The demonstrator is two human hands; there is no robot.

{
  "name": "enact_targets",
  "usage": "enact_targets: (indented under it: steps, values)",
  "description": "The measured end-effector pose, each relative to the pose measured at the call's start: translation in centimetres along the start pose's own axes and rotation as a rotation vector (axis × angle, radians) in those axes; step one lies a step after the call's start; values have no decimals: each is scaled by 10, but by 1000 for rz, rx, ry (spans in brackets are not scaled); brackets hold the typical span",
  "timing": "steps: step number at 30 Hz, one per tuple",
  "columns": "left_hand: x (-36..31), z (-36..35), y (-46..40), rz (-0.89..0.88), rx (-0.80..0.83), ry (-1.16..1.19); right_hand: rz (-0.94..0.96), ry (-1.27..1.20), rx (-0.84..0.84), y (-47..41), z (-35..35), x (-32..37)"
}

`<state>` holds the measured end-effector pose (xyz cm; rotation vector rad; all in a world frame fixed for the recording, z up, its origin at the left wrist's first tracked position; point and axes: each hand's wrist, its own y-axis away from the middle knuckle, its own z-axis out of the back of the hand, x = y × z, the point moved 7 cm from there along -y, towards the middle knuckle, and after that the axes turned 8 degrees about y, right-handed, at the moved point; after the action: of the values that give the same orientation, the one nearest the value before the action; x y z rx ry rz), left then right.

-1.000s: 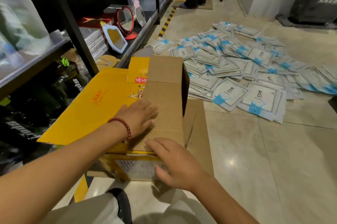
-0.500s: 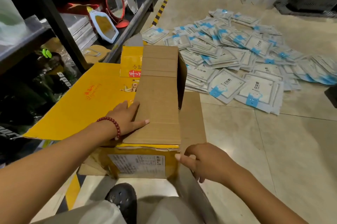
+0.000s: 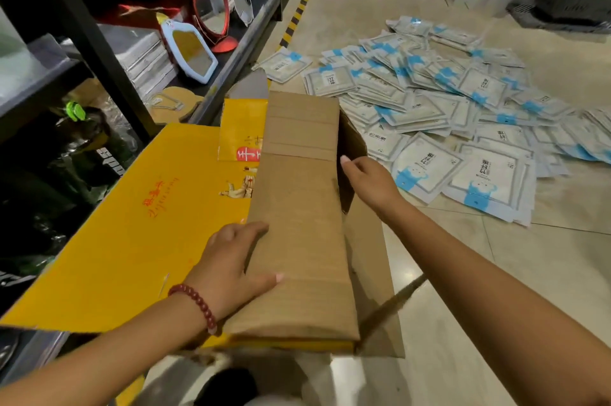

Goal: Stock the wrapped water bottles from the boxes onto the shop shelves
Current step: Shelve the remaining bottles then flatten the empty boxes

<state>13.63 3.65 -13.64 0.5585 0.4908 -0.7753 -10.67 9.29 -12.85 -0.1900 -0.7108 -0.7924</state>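
Two hands on box (image 3: 185, 240) | flap (image 3: 297, 223) long axis runs away from the body | left hand (image 3: 231, 266) laid flat, fingers straight, near end | right hand (image 3: 370, 180) fingers curled on far right edge | bottles can't be seen, presumably inside

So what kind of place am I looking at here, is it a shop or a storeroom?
Most likely a shop floor during restocking. Dark shelving holds framed mirrors set out like goods, a heap of sealed blue-and-white packets lies on the tiled floor, and a yellow cardboard box is being handled.
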Motion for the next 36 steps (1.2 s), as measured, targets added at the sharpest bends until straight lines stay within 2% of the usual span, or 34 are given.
enact_targets:
  steps: [3,6,12,15,20,25,31,33,36]
  values:
    - [9,-10,15,11,13,44,-50,-48,83,-23,-18,0]
    - [13,-8,24,-31,-42,91,-155,-100,114,-45,-24,-15]
    - [12,-9,16,-48,-41,103,-247,45,-44,-83,-2,-53]
    - [10,-5,15,-66,-65,151,-283,30,-94,-86,4,-60]
    - [-16,19,17,-167,-175,379,-119,-29,-133,-48,5,-43]
    - [-58,36,25,-235,-238,488,-95,-216,-18,24,23,-29]
    - [-113,21,43,-295,-112,697,-152,-457,235,98,38,2]
    - [-127,3,50,-322,10,621,-143,-574,273,117,46,8]
    - [-137,-31,61,-370,241,332,-137,-618,273,137,62,5]
